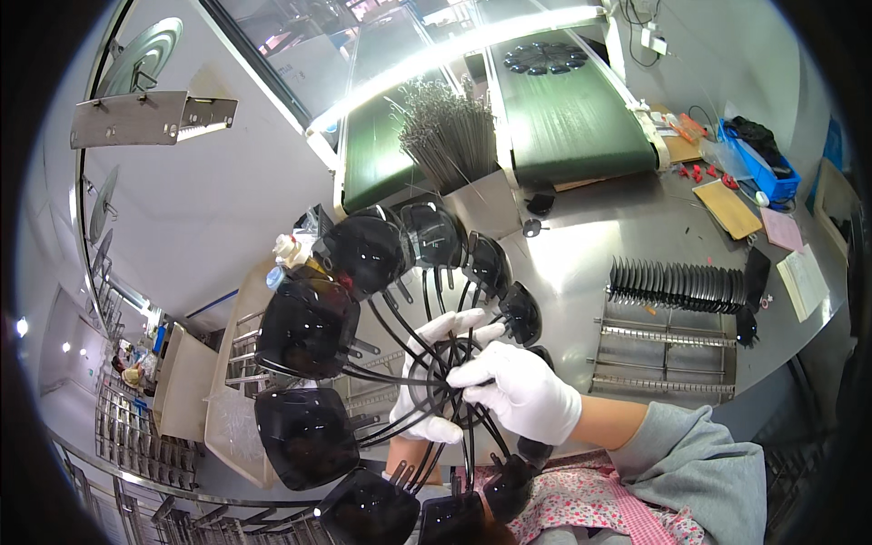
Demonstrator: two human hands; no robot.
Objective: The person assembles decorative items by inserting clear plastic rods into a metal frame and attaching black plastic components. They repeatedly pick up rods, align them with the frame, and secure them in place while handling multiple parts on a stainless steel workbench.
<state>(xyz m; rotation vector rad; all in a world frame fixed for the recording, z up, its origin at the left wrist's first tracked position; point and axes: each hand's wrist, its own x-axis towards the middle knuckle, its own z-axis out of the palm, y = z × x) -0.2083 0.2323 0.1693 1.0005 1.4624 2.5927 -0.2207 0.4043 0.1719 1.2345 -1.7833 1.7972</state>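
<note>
A round wire rack (pixel 427 386) with a central hub and black spokes is held up in front of me. Glossy black curved lens-like pieces (pixel 309 327) sit around it at the spoke ends. My left hand (pixel 413 413), in a white glove, is behind the rack, its fingers and thumb around the hub. My right hand (pixel 522 391), also gloved in white, has its fingers pinched at the hub, over the inner ends of the spokes. Whether it grips one spoke or the hub itself is hidden by the fingers.
On the steel table, a metal rack (pixel 668 354) carries a row of dark curved pieces (pixel 677 286). A metal box of thin wires (pixel 450 136) stands by the green conveyor (pixel 572 118), which bears another loaded round rack (pixel 545 59). A blue bin (pixel 772 182) is at right.
</note>
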